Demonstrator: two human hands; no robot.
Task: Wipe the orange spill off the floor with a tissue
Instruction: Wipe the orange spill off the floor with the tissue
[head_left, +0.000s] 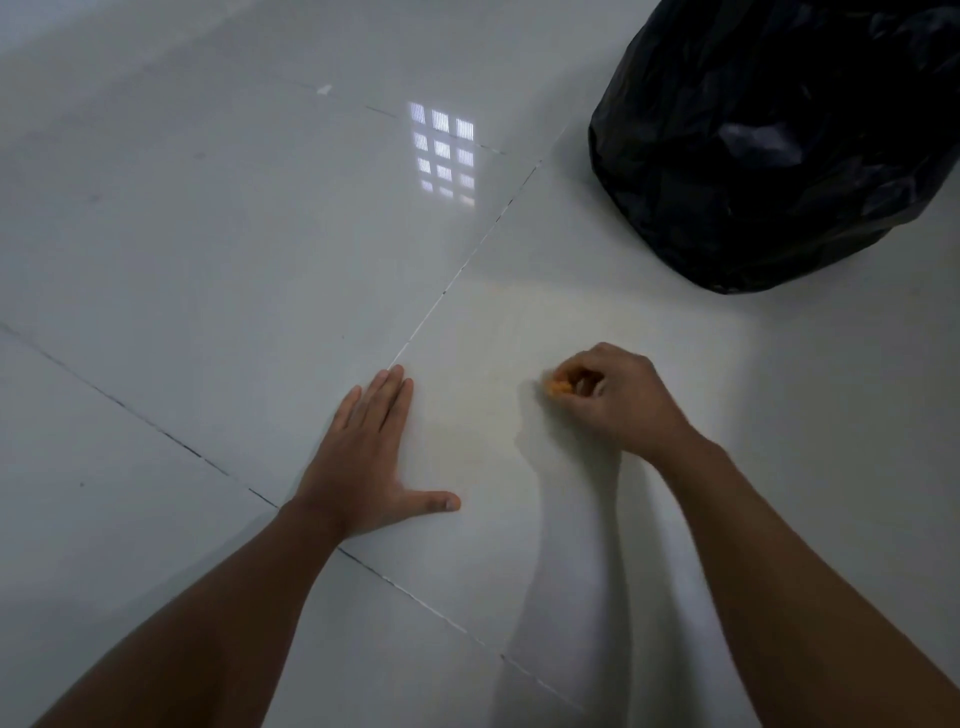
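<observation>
Flat on the floor (208, 260), my left hand (363, 457) props me; my right hand (618, 400) pinches the orange-stained tissue (560, 387), with faint residue, perhaps, lying just leftward between them.

The left hand (370, 457) lies flat on the floor (208, 249), fingers pointing away, thumb out toward the right. To its right, a little farther off, the right hand (618, 402) is down at the floor with a wadded tissue (561, 387) in its curled fingers. Beyond that hand, farther right, a bin bag (779, 140) sits on the floor.
</observation>
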